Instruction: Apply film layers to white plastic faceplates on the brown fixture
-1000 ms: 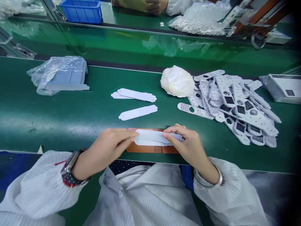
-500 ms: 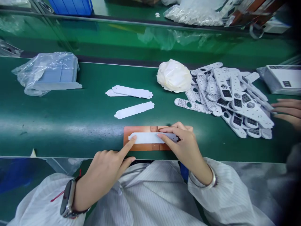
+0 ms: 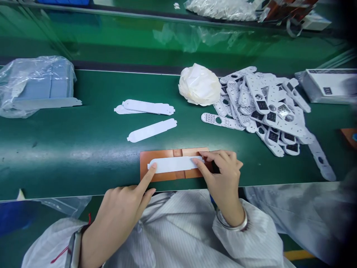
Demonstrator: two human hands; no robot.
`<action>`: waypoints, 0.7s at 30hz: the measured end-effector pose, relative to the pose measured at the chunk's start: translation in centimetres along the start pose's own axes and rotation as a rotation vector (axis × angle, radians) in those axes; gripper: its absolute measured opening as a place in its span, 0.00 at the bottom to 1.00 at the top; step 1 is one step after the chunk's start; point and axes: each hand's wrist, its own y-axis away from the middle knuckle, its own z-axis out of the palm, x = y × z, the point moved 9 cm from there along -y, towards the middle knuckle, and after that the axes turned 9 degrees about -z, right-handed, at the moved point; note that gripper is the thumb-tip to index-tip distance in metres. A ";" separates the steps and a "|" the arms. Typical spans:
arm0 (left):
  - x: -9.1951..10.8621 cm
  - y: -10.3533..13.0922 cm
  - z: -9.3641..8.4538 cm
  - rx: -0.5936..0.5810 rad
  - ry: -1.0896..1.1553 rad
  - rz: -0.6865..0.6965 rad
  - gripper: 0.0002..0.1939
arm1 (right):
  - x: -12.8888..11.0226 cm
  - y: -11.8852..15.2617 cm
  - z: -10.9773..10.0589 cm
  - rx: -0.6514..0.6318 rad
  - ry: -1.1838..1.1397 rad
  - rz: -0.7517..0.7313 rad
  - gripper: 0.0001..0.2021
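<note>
A long white strip point(image 3: 174, 164) lies in an orange-brown block point(image 3: 144, 175) at the table's front edge. My left hand point(image 3: 119, 206) presses its index fingertip on the strip's left end, with the thumb held apart and the other fingers curled. My right hand point(image 3: 223, 171) has its thumb on the strip near the right end and its index finger at the block's upper right, pinching that end. Behind the block lies a single white strip point(image 3: 152, 130), and beyond it two overlapping strips point(image 3: 149, 107).
A heap of perforated grey-white pieces point(image 3: 267, 108) covers the right side, beside a crumpled white bundle point(image 3: 199, 85). A plastic-wrapped stack point(image 3: 41, 83) sits at left. White packages point(image 3: 329, 85) and another orange-brown block point(image 3: 350, 137) are at far right.
The camera view has shifted. The other person's hand at the right has left view, and a grey piece now lies at the heap's lower right. My hands remain on the strip, my right fingers slightly shifted.
</note>
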 end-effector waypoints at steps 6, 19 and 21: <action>-0.6 -0.3 0.8 -0.088 0.136 -0.071 0.27 | 0.1 0.4 0.8 -0.085 -0.076 0.045 0.09; -1.7 0.6 3.7 -0.417 1.390 -0.286 0.42 | -4.8 0.4 -0.1 0.170 -0.013 -0.092 0.01; -1.7 0.5 3.7 -0.406 1.426 -0.264 0.40 | -7.8 0.2 1.9 0.078 -0.105 -0.184 0.02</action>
